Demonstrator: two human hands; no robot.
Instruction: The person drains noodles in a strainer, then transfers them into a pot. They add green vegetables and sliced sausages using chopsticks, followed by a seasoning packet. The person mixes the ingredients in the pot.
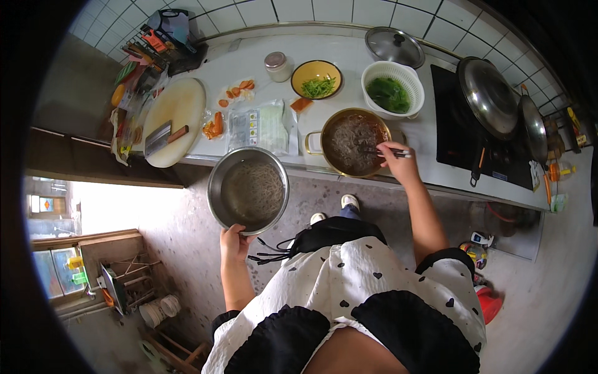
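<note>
Steel makes up the one round bowl (pixel 215 190) at eight o'clock from the pot, its smooth wall circling a mass of fine, pale strands (pixel 258 187) in liquid. One left hand (pixel 234 240) is clamped on its near rim. One right hand (pixel 398 161) has its fingers closed around slim, dark chopsticks (pixel 405 154), whose lower ends reach into one brass-coloured pot (pixel 325 138) on the counter's near edge. Darker, glossy strands (pixel 354 140) lie tangled in that pot.

Clockwise from the pot: at one o'clock, one white slotted plastic colander (pixel 417 87) holds wet leafy greens (pixel 387 93), with one domed metal lid (pixel 394 47) beyond; at nine, one thick round chopping board (pixel 180 103) bears one broad-bladed cleaver (pixel 163 138); between ten and eleven, one squat jar (pixel 278 67) stands; at eleven, one yellow bowl (pixel 301 73) holds thin green shreds (pixel 319 86).
</note>
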